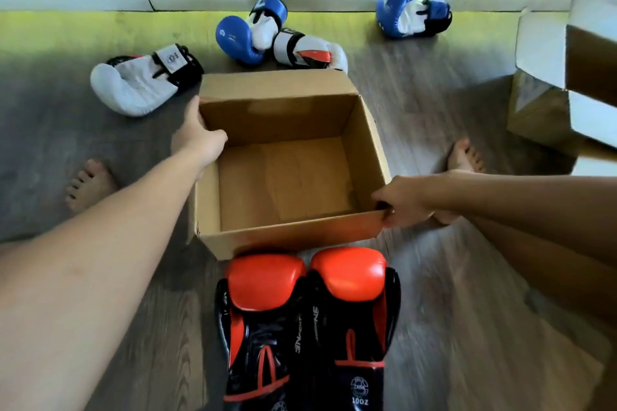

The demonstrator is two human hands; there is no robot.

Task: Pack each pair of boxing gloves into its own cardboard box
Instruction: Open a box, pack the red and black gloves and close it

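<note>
Open cardboard box (293, 238) sits on the wood-look floor (434, 103), flaps out of the way, nothing inside.

L hand (197, 137) grips the box's left wall near the far-left corner, thumb inside, fingers hidden outside the wall. R hand (405, 200) pinches the top edge at the near-right corner, fingers curled round the rim.

Pair of red-and-black boxing gloves (350, 277) lies side by side just in front of the box's near wall, padded ends toward it, cuffs toward the person; "10OZ" printed on the R one's cuff.

Other gloves lie beyond the box:
- white glove (133, 87) off its far-left corner, near the L hand
- blue glove (235, 38) behind it
- white-and-black glove (307, 50) touching the blue one, just behind the far wall
- blue-and-white glove (410, 13) well apart, far right by the wall base

More cardboard boxes (541, 110) stand at the right edge. A bare foot (88, 183) shows left of the box, another (464, 153) to its right.
</note>
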